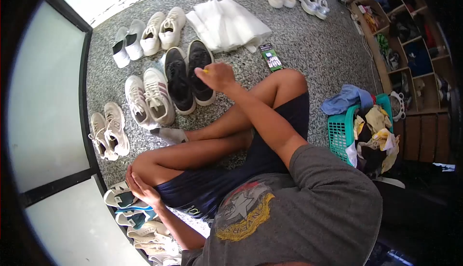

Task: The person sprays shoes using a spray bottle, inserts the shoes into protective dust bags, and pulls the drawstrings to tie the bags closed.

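My right hand (218, 76) is closed above a pair of black sneakers with pale soles; a small yellow thing (206, 71) shows at its thumb, mostly hidden by the fingers. Below it lies the right black sneaker (202, 92), and beside that the left black sneaker (178, 83). My left hand (143, 189) rests against my bent knee with its fingers stretched out, holding nothing. White sneakers with pinkish stripes (158, 97) stand just left of the black pair. Beige sneakers (115, 128) sit farther left.
White sneakers (169, 29) and slip-ons (134, 39) stand behind, near a folded white cloth (226, 22). A phone (271, 58) lies by my knee. More shoes (135, 218) line the left side. A green basket (340, 136) of cloths and a wooden shelf (429, 102) stand right.
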The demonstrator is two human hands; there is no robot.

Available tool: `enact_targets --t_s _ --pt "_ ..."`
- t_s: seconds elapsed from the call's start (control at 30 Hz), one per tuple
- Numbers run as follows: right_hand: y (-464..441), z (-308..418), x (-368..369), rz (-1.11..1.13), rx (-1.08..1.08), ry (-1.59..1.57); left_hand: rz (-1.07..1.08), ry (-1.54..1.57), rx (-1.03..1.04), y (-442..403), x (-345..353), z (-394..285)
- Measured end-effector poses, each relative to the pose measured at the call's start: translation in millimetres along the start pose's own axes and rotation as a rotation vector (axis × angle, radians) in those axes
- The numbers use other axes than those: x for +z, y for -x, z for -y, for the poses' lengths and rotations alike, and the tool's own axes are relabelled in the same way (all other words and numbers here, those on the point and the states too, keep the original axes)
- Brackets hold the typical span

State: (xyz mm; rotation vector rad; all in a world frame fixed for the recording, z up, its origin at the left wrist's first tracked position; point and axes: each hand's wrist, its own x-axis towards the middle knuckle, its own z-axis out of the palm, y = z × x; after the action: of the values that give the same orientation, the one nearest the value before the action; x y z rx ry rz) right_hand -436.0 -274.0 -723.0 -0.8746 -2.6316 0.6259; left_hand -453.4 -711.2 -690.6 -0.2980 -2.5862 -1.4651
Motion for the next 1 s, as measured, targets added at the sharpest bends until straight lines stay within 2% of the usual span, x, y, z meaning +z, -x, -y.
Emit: enact_targets --t_s 0.07,0.2,0.27,0.37,0.5,0.57,0.67,0.73,0.8,0.9,0.97,1.0 --pt "5.3 15.3 -3.4 0.144 -0.033 -0.085 -0.017 -0.002 -0.026 -0.2 0.8 -5.3" --pt "14.2 16.8 3.4 0.178 -0.154 -0.024 -0.005 -0.019 -0.041 -1.4 1.7 -7.8" --pt "6.4 4.1 2.8 0.047 0.002 -0.057 -0.017 -0.023 -0.041 -0.4 2.7 -7.1" --pt "0.5 -11.1 0.9 -0.012 -0.017 -0.016 -0.032 -0.036 -0.033 1.3 2.9 -1.6" --pt "17.4 20.3 12.6 0.165 -0.188 -0.056 -0.04 -0.064 0.004 -1.9 1.3 -4.9" --pt "20.6 42.3 17.2 0.234 -0.22 -0.059 -0.051 -0.033 0.021 -2.7 2.8 -14.6" --pt "9.9 64.4 25.2 0.282 -0.225 0.108 -0.072 -0.031 0.035 -1.4 -4.4 -15.5" --pt "1.3 72.8 35.6 0.331 -0.235 0.041 -0.086 -0.068 0.001 -1.7 -9.9 -24.2" --pt "0.0 107.5 41.3 0.465 -0.253 -0.021 -0.128 -0.117 0.017 1.9 -8.9 -13.3" --pt "9.2 192.4 61.7 0.633 -0.454 -0.075 -0.12 -0.078 0.025 0.5 -12.8 -18.0" --pt "12.3 241.5 107.6 0.602 -0.614 -0.18 -0.089 -0.082 0.015 -1.3 -17.3 -21.7" --pt "16.5 272.1 122.4 0.618 -0.617 -0.136 -0.108 -0.072 0.005 -1.2 -17.5 -20.5"
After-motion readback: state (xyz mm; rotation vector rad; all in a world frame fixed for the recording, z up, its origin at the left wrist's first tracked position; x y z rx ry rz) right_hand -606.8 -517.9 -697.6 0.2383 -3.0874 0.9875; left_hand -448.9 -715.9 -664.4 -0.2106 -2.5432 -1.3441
